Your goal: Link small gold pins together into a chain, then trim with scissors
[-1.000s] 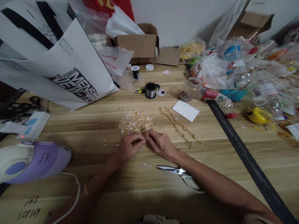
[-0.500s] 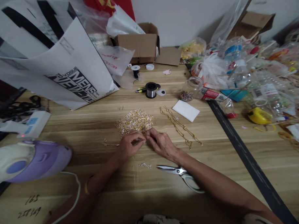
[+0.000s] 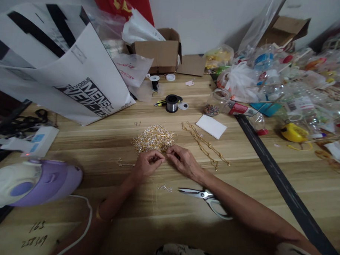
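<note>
My left hand (image 3: 148,163) and my right hand (image 3: 183,162) meet fingertip to fingertip at the front edge of a pile of small gold and silver beads or links (image 3: 153,138). Both hands are closed in a pinch, and whatever sits between the fingertips is too small to make out. A thin silver strand (image 3: 125,164) lies on the table just left of my left hand. Nearer to me is a little heap of silver bits (image 3: 165,188). Scissors (image 3: 205,195) lie partly under my right forearm. Two gold chains (image 3: 204,143) stretch out beyond my right hand.
Behind the pile stand a spool of silver wire (image 3: 172,103), a black thread spool (image 3: 154,82) and a bead jar (image 3: 215,103). A white card (image 3: 211,126) lies to the right. At left are a large paper bag (image 3: 66,75), a power strip (image 3: 42,141) and a purple-white appliance (image 3: 51,183).
My fingers have shifted very slightly at the fingertips, both hands staying pinched in the same place. The camera view has tilted a little; the objects on the table lie as before.
</note>
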Motion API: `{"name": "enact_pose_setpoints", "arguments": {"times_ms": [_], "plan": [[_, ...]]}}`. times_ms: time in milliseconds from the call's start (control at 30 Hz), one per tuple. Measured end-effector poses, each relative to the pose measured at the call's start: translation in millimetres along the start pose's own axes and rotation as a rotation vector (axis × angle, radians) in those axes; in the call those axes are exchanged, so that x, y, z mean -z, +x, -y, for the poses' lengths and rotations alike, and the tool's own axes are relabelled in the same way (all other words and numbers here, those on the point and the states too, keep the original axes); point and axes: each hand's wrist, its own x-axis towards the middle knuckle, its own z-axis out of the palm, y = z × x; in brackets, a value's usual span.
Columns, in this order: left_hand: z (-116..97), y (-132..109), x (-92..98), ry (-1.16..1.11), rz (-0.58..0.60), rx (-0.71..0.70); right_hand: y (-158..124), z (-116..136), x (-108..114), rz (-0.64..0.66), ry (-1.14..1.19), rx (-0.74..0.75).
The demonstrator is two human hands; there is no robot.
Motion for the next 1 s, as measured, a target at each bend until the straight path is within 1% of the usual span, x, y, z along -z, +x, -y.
{"name": "enact_pose_setpoints", "arguments": {"times_ms": [100,167,267,333,367,400,433,500,567,633,733,767,833,1000], "plan": [[0,1,3.9,-0.042,0.042,0.034,1,0,1,-0.038,0.012,0.02],[0,2,7.3,-0.081,0.094,0.066,2,2,2,-0.073,0.018,0.037],[-4,3,12.3,-0.155,0.149,0.135,2,6,5,-0.19,0.043,0.074],[-7,5,14.9,-0.206,0.153,0.185,1,10,7,-0.272,0.064,0.101],[-8,5,15.9,-0.228,0.153,0.209,0,12,8,-0.288,0.072,0.114],[-9,6,16.6,-0.245,0.154,0.228,-1,14,8,-0.281,0.078,0.125],[-9,6,17.1,-0.261,0.154,0.244,-2,16,8,-0.246,0.085,0.134],[-9,6,17.4,-0.29,0.146,0.258,-3,18,7,-0.146,0.102,0.121],[-8,6,17.2,-0.317,0.124,0.256,-3,18,3,-0.044,0.131,0.053],[-8,5,16.7,-0.332,0.106,0.247,-3,16,-1,0.032,0.184,-0.05],[-8,5,15.8,-0.335,0.099,0.227,-1,11,-7,0.118,0.37,-0.166],[-8,5,15.5,-0.336,0.101,0.219,-1,9,-8,0.127,0.449,-0.182],[-9,5,14.8,-0.332,0.108,0.203,-1,6,-9,0.125,0.531,-0.201],[-7,4,12.4,-0.323,0.1,0.189,-1,2,-8,0.107,0.469,-0.226]]}}
